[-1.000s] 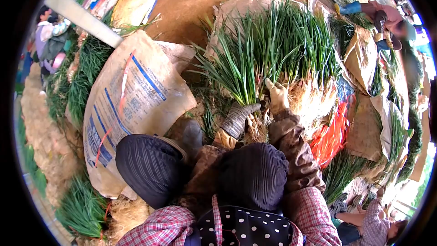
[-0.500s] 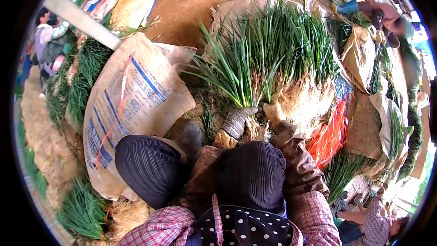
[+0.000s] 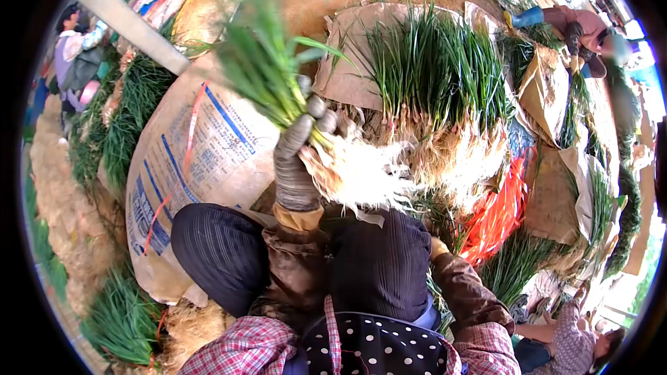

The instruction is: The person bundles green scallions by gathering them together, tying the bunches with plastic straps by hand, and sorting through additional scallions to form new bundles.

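My left hand (image 3: pixel 299 146), in a grey glove, is raised and closed round a bunch of green-leaved plants (image 3: pixel 267 62). The leaves point up and left; pale roots hang out to the right, overexposed. My right hand (image 3: pixel 438 246) is low beside my right knee, mostly hidden by the knee and sleeve, so its fingers cannot be made out. Beyond the hands, a row of similar plants (image 3: pixel 438 62) lies on a brown sheet (image 3: pixel 347 48), leaves away from me and roots nearer. Red plastic strips (image 3: pixel 497 215) lie to the right of my knee.
A large printed sack (image 3: pixel 208 146) covers the ground at left, with a pale post (image 3: pixel 132 24) behind it. More green bundles (image 3: pixel 125 316) lie at lower left. Other people are at upper left (image 3: pixel 76 55), upper right (image 3: pixel 583 28) and lower right (image 3: pixel 570 340).
My left hand has lifted a bunch from the row's left end, up and to the left. My right hand has left the plants and moved down beside my knee.
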Motion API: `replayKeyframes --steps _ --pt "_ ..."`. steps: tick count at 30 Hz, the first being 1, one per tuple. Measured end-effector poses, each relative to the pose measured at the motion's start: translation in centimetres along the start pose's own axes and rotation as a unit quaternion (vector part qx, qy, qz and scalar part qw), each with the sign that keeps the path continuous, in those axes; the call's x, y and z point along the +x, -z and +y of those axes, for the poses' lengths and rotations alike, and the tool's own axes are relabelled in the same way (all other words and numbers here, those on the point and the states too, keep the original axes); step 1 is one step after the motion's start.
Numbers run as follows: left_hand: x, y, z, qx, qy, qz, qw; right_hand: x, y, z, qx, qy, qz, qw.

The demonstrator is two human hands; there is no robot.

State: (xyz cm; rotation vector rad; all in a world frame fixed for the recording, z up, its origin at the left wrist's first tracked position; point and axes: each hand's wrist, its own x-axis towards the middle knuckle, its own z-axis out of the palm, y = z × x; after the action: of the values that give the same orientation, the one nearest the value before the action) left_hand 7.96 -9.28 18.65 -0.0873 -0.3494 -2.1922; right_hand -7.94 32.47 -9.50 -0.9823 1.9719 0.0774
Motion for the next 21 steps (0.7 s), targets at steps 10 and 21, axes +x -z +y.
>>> replayKeyframes --steps 10,21 --pt "-4.3 19.0 -3.5 0.108 0.262 0.373 0.884 4.6 20.4 -20.5 0.058 0.115 0.334 0.934" --pt "-4.7 13.4 -7.8 0.312 0.329 0.329 0.828 4.8 20.4 -22.8 0.084 0.17 0.334 0.923"
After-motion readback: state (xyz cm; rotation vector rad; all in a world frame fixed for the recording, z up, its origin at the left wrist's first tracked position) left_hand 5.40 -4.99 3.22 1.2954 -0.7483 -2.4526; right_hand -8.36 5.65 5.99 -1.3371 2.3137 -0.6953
